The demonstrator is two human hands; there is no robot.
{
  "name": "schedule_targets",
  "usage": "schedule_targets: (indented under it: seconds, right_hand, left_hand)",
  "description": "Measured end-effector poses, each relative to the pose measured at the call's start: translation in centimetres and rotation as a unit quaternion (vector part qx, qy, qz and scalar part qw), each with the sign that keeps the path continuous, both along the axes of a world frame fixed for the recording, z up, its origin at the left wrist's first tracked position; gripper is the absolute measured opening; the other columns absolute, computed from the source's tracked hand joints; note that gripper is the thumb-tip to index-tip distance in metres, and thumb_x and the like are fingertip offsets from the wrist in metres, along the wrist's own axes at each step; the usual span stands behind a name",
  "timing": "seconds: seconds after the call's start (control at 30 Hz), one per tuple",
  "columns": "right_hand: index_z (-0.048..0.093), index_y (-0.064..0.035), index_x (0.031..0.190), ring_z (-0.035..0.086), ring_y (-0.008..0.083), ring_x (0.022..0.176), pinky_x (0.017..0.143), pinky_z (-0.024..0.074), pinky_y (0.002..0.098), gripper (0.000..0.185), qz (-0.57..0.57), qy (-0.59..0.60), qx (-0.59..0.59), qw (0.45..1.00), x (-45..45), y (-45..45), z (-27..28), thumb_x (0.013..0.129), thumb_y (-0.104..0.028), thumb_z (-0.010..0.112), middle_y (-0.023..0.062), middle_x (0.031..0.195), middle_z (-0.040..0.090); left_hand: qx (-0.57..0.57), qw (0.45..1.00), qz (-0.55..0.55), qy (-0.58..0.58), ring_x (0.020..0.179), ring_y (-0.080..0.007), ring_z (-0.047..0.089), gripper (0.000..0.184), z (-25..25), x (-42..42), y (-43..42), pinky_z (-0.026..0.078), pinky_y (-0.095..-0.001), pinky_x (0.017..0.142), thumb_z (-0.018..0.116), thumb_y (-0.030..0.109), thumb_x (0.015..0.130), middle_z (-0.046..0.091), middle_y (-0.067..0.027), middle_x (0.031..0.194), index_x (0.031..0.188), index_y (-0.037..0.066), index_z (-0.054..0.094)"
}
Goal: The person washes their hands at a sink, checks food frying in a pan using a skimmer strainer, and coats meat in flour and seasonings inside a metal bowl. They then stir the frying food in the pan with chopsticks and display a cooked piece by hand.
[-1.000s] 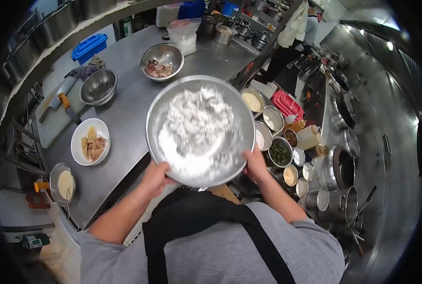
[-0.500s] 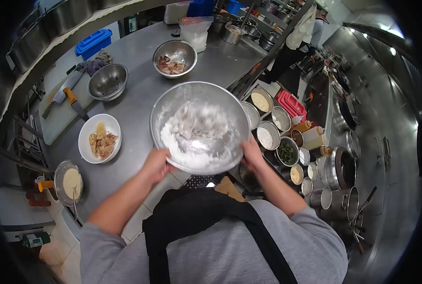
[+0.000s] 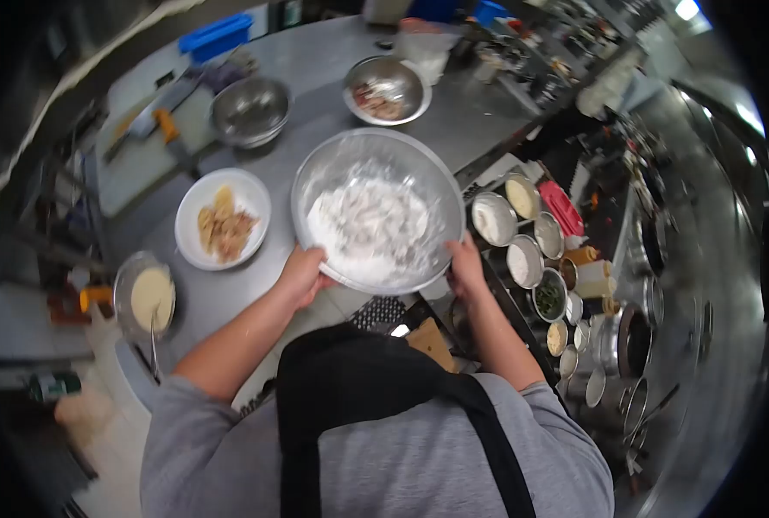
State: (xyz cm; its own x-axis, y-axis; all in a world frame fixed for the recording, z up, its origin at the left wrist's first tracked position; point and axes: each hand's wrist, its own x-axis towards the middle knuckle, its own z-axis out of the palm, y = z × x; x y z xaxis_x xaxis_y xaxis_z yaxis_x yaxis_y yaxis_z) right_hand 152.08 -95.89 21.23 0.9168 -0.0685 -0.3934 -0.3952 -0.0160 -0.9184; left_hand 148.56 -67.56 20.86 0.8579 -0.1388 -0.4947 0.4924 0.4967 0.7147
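Note:
A large metal bowl (image 3: pixel 449 207) is held up in front of me at the table's near edge. White powder (image 3: pixel 371 220) with coated lumps lies inside it. My left hand (image 3: pixel 304 274) grips the lower left rim, and my right hand (image 3: pixel 465 263) grips the lower right rim; the fingers under the bowl are hidden. Behind it a smaller metal bowl (image 3: pixel 389 91) holds pale and reddish pieces. To the left stands a white bowl (image 3: pixel 223 218) with yellowish and brownish food.
At the left are a metal bowl (image 3: pixel 250 110), an orange-handled knife (image 3: pixel 168 129) on a cutting board (image 3: pixel 125 177), and a bowl of pale batter (image 3: pixel 153 298). Several ingredient containers (image 3: pixel 548 298) line the right, near a red container (image 3: pixel 561 207). A blue box (image 3: pixel 216 37) sits far back.
The view has turned, so the table items appear shifted right and up. The powder and lumps have shifted inside the large bowl, which both hands still hold.

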Motion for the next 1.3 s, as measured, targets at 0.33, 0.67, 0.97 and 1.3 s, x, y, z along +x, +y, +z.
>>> schedule_targets:
  seconds: [0.33,0.67,0.97,1.3]
  right_hand:
    - [0.039,-0.0118,0.129,0.056,0.0145,0.071,0.065,0.0477,0.0296,0.044,0.062,0.1,-0.067,0.991,-12.8,-5.7,-9.9,0.089,-0.025,0.049,0.0074,0.102,0.054]
    - [0.048,0.0051,0.117,0.056,0.0172,0.09,0.08,0.043,0.027,0.041,0.04,0.233,-0.13,0.963,-35.2,-5.2,-15.2,0.085,-0.019,0.056,0.0125,0.103,0.06]
    - [0.054,0.0024,0.112,0.058,0.0168,0.075,0.069,0.0468,0.0286,0.03,-0.014,0.232,-0.182,0.955,-43.4,1.4,-20.0,0.086,-0.014,0.052,0.0086,0.09,0.062]
    - [0.055,-0.0008,0.112,0.06,0.0288,0.093,0.079,0.0472,0.0342,0.04,-0.002,0.234,-0.341,0.91,-60.7,9.0,-22.3,0.08,-0.025,0.057,0.0178,0.102,0.061]
  left_hand:
    - [0.149,0.985,-0.057,-0.067,0.074,-0.0228,0.062,0.076,-3.0,-6.8,0.7,0.051,-0.0298,0.058,0.054,0.036,0.086,0.04,-0.0213,0.124,0.139,0.014,0.003]
    - [0.494,0.799,-0.099,-0.329,0.07,-0.0182,0.056,0.032,-5.6,-11.6,8.2,0.047,-0.0274,0.063,0.056,0.013,0.08,0.056,-0.01,0.102,0.112,0.007,0.054]
    - [0.492,0.796,-0.048,-0.349,0.084,-0.0219,0.058,0.062,-6.1,-8.5,12.4,0.047,-0.0334,0.076,0.057,0.013,0.08,0.041,-0.0142,0.13,0.136,0.013,0.03]
    - [0.515,0.792,0.056,-0.323,0.112,-0.0298,0.049,0.077,-6.9,-8.6,11.6,0.043,-0.0373,0.089,0.059,0.015,0.077,0.007,-0.0196,0.145,0.14,0.013,0.015]
